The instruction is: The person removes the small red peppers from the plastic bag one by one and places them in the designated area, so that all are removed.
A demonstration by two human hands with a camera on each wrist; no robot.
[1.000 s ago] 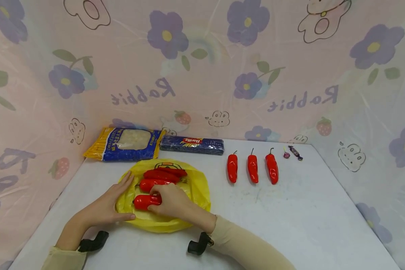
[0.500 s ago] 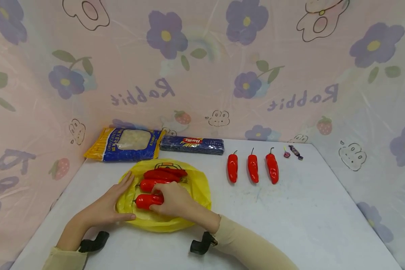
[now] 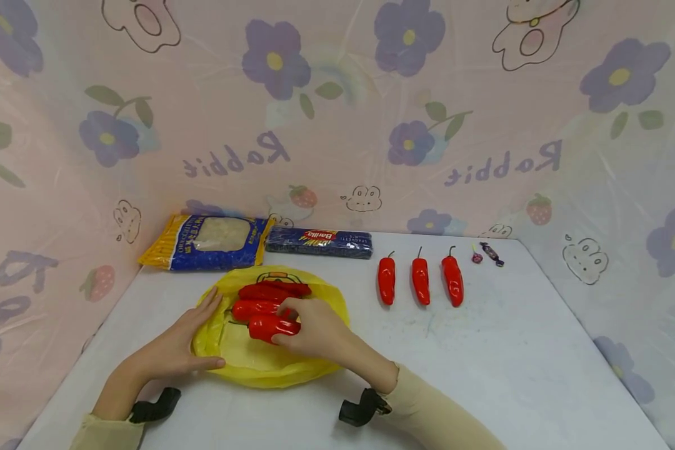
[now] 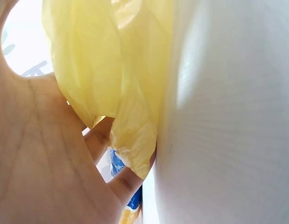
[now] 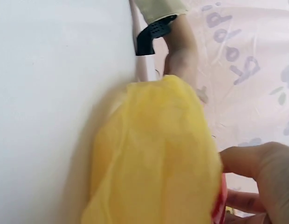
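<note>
On the white desk (image 3: 484, 350), toward its left front: yellow plastic bag (image 3: 315, 365) spread flat, with red peppers on it. Right hand (image 3: 315, 328) over the bag's middle, fingers (image 3: 285, 339) curled round one red pepper (image 3: 267, 327) and gripping it just above the plastic, stem pointing left. Just behind it, two more peppers (image 3: 270, 294) lying on the bag, touching each other. Left hand (image 3: 174, 347) flat on the bag's left edge, fingers straight and slightly apart, pressing the plastic down against the desk; from the left wrist view, palm (image 4: 37, 154) seen close with the yellow bag (image 4: 116, 84) bunched against it. From the right wrist view, mostly yellow bag (image 5: 154, 158), a sliver of red at its edge, and the right hand's fingers (image 5: 256, 163) curled at the lower right.

Well apart to the right, near the desk's back: three red peppers in a row (image 3: 420, 281), stems pointing away, side by side but not touching. Just right of those, two small wrapped sweets (image 3: 486, 253). Along the back edge, against the flowered pink curtain (image 3: 337, 112): blue and yellow pasta packet (image 3: 208, 234) and, beside it, dark blue spaghetti packet (image 3: 319, 242).
</note>
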